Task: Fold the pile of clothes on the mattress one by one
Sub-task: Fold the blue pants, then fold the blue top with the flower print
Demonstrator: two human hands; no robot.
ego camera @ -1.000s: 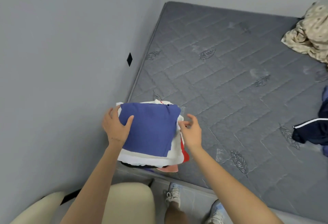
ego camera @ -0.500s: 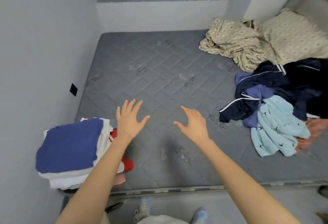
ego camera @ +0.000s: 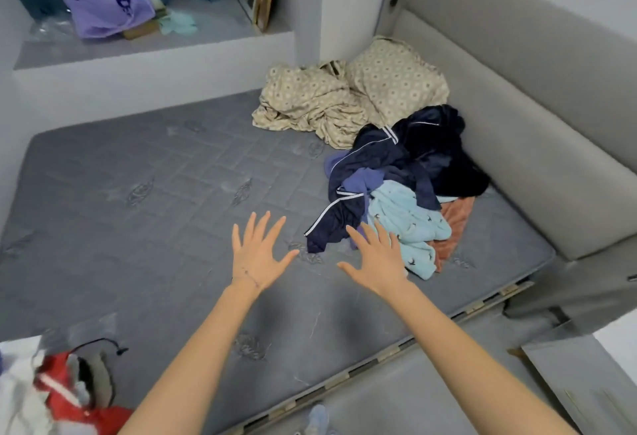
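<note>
Both hands hover above the grey mattress [ego camera: 138, 214] with fingers spread and nothing in them: the left hand [ego camera: 256, 257] over bare quilting, the right hand [ego camera: 377, 262] at the near edge of the pile of clothes [ego camera: 396, 172], which lies heaped near the padded grey wall. The next step, I'd judge, is picking one garment. The pale blue piece [ego camera: 410, 224] sits on top and nearest (the striped navy one [ego camera: 339, 217] looks tangled), so it is best pinched by two corners, lifted clear, then spread flat on the open quilting before any fold.
</note>
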